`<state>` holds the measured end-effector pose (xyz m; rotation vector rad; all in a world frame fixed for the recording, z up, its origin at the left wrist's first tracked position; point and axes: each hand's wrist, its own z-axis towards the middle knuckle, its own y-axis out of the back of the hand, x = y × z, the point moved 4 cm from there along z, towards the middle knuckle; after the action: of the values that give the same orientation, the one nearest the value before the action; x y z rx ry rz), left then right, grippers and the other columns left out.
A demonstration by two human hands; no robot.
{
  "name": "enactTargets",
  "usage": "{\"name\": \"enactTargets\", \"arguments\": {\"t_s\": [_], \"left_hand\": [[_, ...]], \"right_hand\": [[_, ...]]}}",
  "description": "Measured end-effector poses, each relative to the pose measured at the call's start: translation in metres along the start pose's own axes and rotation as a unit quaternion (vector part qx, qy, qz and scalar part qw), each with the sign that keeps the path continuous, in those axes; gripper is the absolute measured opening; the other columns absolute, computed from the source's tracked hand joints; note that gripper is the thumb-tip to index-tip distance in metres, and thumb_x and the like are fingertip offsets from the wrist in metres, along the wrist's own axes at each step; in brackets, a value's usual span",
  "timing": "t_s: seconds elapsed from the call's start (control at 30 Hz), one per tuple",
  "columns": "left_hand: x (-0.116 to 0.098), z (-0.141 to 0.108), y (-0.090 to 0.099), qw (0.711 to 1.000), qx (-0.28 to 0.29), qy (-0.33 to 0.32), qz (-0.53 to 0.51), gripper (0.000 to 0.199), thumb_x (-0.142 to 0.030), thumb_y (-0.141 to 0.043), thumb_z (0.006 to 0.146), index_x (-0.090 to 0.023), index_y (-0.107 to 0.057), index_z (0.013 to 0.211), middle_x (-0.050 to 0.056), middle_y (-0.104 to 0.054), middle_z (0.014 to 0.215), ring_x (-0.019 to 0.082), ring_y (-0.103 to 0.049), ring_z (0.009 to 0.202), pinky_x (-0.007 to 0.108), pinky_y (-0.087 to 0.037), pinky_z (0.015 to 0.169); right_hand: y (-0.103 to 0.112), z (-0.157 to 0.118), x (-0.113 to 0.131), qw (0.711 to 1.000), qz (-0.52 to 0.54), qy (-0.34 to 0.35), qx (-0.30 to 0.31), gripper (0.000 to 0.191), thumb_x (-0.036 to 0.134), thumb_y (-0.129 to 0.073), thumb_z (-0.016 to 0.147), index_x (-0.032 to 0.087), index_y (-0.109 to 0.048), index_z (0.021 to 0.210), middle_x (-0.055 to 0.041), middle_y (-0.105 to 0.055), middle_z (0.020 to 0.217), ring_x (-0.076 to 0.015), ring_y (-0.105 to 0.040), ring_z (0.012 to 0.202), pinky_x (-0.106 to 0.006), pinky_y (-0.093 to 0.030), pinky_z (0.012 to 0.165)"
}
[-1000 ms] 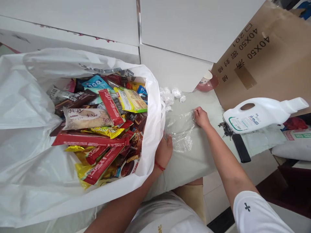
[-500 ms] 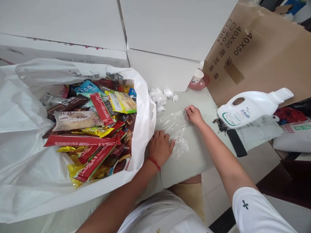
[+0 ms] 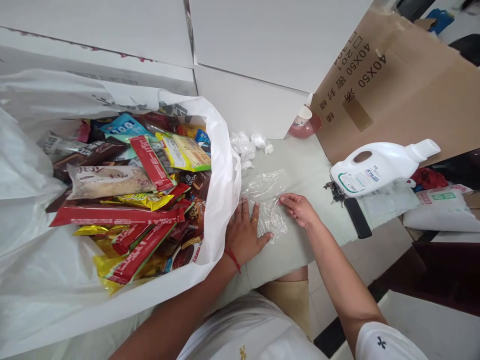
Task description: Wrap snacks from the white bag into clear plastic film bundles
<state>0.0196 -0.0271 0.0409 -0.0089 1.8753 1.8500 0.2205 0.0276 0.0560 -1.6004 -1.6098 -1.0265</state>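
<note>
Left hand flat, right hand curled

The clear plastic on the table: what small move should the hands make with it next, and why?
Probably the right hand should smooth the near part of the clear plastic outward: that part looks crumpled, the right hand is at its right edge, and the left hand lies spread at its left.

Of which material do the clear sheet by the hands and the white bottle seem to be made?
Clear sheet: probably thin, glossy plastic film; it is see-through, finely creased and shows bright glints.
White bottle: likely moulded plastic, smooth with a soft sheen; it looks opaque, rounded and uncreased.
</note>
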Motion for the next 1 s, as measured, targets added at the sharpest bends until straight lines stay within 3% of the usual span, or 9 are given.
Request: {"name": "enactTargets", "arguments": {"t_s": [0.13,0.27,0.37,0.47,0.53,0.6,0.73,0.87,1.0], "left_hand": [[0.000,0.000,0.004,0.999,0.022,0.011,-0.031,0.105,-0.073,-0.063,0.084,-0.008,-0.034,0.161,0.031,-0.016,0.168,0.047,-0.020,0.156,0.066,-0.017,0.122],[0.000,0.000,0.010,0.997,0.048,0.013,-0.066,0.110,-0.068,-0.073,0.078,-0.007,-0.034,0.160,0.031,-0.015,0.169,0.048,-0.019,0.156,0.066,-0.021,0.121],[0.000,-0.001,0.014,0.995,0.056,0.003,-0.086,0.107,-0.065,-0.078,0.075,-0.013,-0.038,0.159,0.029,-0.016,0.169,0.048,-0.020,0.156,0.067,-0.019,0.121],[0.000,-0.001,0.015,0.992,0.075,0.008,-0.098,0.107,-0.062,-0.080,0.075,-0.013,-0.037,0.160,0.029,-0.013,0.170,0.047,-0.017,0.157,0.067,-0.019,0.121],[0.000,-0.001,0.014,0.991,0.082,0.014,-0.105,0.108,-0.061,-0.081,0.074,-0.013,-0.037,0.160,0.028,-0.011,0.170,0.047,-0.015,0.157,0.067,-0.020,0.121],[0.001,0.000,0.013,0.990,0.080,0.012,-0.112,0.108,-0.061,-0.082,0.072,-0.015,-0.038,0.160,0.026,-0.012,0.171,0.047,-0.013,0.158,0.067,-0.021,0.121],[0.002,-0.003,0.010,0.989,0.072,-0.020,-0.125,0.110,-0.062,-0.085,0.068,-0.020,-0.040,0.159,0.020,-0.013,0.173,0.049,-0.010,0.158,0.068,-0.023,0.120],[0.001,-0.009,0.011,0.989,0.077,-0.039,-0.122,0.108,-0.060,-0.088,0.066,-0.023,-0.044,0.157,0.019,-0.013,0.173,0.050,-0.011,0.157,0.070,-0.024,0.118],[-0.001,-0.011,0.015,0.988,0.107,-0.033,-0.108,0.114,-0.060,-0.091,0.061,-0.024,-0.042,0.158,0.021,-0.011,0.173,0.052,-0.010,0.156,0.073,-0.021,0.117]], "right_hand": [[-0.001,0.003,0.001,1.000,-0.009,0.008,-0.008,0.049,0.052,-0.092,0.054,0.018,-0.065,0.078,0.0028,-0.059,0.068,-0.0038,-0.033,0.048,-0.020,-0.015,0.039],[0.038,0.007,0.023,0.997,-0.078,-0.019,0.001,0.048,0.050,-0.091,0.056,0.017,-0.064,0.078,0.0026,-0.058,0.066,-0.0042,-0.033,0.049,-0.019,-0.014,0.040],[0.071,0.018,0.048,0.995,-0.097,-0.002,-0.014,0.046,0.045,-0.092,0.055,0.017,-0.062,0.076,-0.0028,-0.066,0.077,-0.0040,-0.034,0.051,-0.018,-0.015,0.040],[0.082,0.024,0.057,0.995,-0.084,0.001,-0.051,0.044,0.046,-0.089,0.062,0.018,-0.060,0.080,-0.0078,-0.072,0.086,-0.0046,-0.035,0.051,-0.018,-0.015,0.040],[0.075,0.020,0.047,0.995,-0.079,-0.030,-0.055,0.045,0.053,-0.085,0.069,0.019,-0.061,0.087,-0.0092,-0.073,0.086,-0.0045,-0.033,0.048,-0.018,-0.013,0.040],[0.063,0.007,0.029,0.995,-0.085,-0.058,-0.015,0.050,0.058,-0.083,0.071,0.018,-0.064,0.094,-0.0084,-0.072,0.082,-0.0039,-0.030,0.045,-0.019,-0.011,0.040],[0.058,-0.030,-0.005,0.990,-0.107,-0.074,0.048,0.056,0.051,-0.094,0.057,0.015,-0.069,0.091,-0.0003,-0.065,0.070,-0.0015,-0.028,0.044,-0.020,-0.010,0.042],[0.086,-0.058,-0.022,0.991,-0.094,-0.082,-0.040,0.059,0.052,-0.096,0.048,0.015,-0.068,0.084,0.0009,-0.063,0.067,-0.0014,-0.029,0.044,-0.020,-0.013,0.043],[0.094,-0.072,-0.028,0.988,-0.082,-0.077,-0.108,0.063,0.062,-0.089,0.056,0.017,-0.068,0.094,-0.0048,-0.070,0.076,-0.0038,-0.031,0.046,-0.021,-0.013,0.043]]}}
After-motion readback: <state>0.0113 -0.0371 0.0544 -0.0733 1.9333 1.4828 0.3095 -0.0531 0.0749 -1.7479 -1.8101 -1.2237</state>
